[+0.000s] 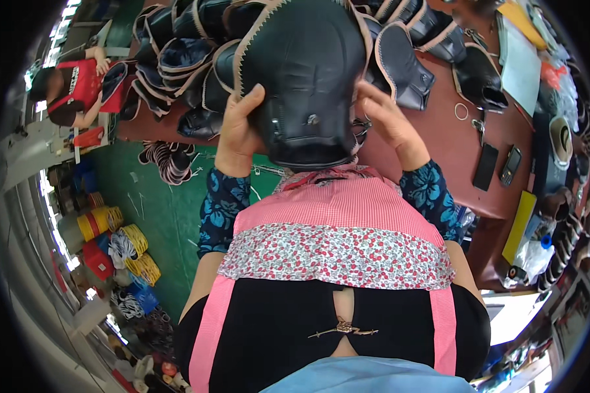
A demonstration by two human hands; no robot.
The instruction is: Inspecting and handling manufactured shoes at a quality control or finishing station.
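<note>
A large black leather shoe upper (pixel 305 78) with a pale, zigzag-cut edge is held up close in front of me, over the near edge of the table. My left hand (pixel 239 128) grips its left side, the thumb lying over the leather and the other fingers hidden behind. At its right edge, my right hand (pixel 390 121) holds on with bent fingers, partly covered by the leather. A small shiny metal piece (pixel 311 120) sits on the lower part of the upper. The upper's far side cannot be seen.
More black uppers (pixel 177 56) lie heaped on the reddish table (pixel 426 147), some to the right (pixel 403 62). A phone (pixel 511 165), a dark flat case (pixel 485 167) and a ring (pixel 461 111) lie at right. Another person (pixel 78 92) in a red apron works at left.
</note>
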